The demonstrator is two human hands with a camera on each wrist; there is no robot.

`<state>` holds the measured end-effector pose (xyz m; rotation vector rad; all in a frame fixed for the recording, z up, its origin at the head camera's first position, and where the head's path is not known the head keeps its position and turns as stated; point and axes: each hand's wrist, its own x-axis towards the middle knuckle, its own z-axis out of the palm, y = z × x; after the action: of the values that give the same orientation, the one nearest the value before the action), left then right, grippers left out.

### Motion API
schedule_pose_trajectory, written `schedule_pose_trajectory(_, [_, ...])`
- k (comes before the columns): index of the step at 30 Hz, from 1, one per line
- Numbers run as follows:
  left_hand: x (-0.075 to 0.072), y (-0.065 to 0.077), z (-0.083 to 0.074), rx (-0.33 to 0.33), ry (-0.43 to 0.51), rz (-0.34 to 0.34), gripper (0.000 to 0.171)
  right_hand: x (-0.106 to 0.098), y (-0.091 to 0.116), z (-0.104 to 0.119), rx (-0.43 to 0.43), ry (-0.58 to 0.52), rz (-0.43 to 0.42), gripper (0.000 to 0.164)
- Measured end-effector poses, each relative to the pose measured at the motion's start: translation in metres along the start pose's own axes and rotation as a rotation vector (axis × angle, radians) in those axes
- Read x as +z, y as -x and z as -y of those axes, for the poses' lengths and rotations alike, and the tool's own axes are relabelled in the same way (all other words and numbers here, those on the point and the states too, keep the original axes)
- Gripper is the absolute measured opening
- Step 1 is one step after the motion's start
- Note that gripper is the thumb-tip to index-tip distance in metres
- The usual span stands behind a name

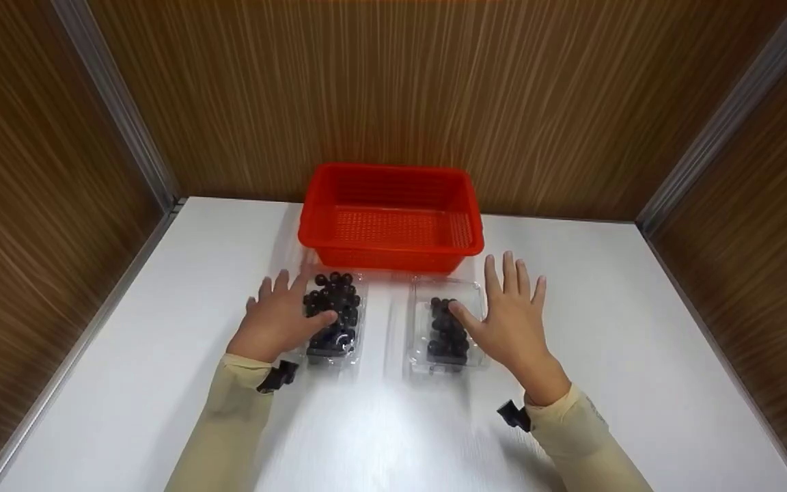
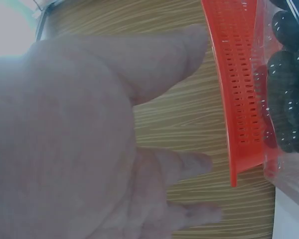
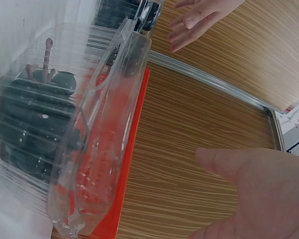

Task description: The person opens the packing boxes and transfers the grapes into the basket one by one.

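Two clear plastic boxes of dark grapes stand side by side on the white table. The left box of grapes [image 1: 334, 318] looks fuller, while the right box of grapes [image 1: 447, 328] holds a smaller bunch, its brown stem showing in the right wrist view. My left hand [image 1: 277, 322] is spread beside the left box, thumb over its edge in the head view. On the other side, my right hand [image 1: 513, 324] is spread too, its thumb near the right box's edge. Neither hand grips anything. In both wrist views the palms appear apart from the boxes.
A red plastic basket [image 1: 393, 256] with a perforated bottom stands behind the two boxes, near the back wall [image 1: 393, 82]. Wood-grain panels enclose the white table [image 1: 605, 328] at the left, back and right, with metal strips at the corners.
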<state>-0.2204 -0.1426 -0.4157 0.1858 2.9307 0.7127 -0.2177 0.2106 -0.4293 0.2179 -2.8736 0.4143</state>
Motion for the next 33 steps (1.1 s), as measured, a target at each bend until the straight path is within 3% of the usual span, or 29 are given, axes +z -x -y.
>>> schedule_pose_trajectory(7, [0.0040, -0.0009, 0.0054, -0.026, 0.000, 0.053, 0.083, 0.0013, 0.0002, 0.0011, 0.011, -0.009, 0.034, 0.099])
schedule_pose_trajectory(11, [0.0050, -0.0001, 0.0045, -0.009, -0.007, 0.059, 0.077, 0.0006, -0.0001, 0.0023, 0.016, -0.013, 0.049, 0.099])
schedule_pose_trajectory(25, [0.0088, -0.0003, 0.0010, -0.024, 0.055, 0.079, 0.078, 0.0012, -0.0002, 0.0032, 0.008, -0.019, 0.059, 0.100])
schedule_pose_trajectory(33, [0.0093, 0.0011, -0.0021, 0.002, 0.025, 0.081, 0.078, 0.0028, 0.0005, 0.0000, -0.001, 0.008, 0.057, 0.096])
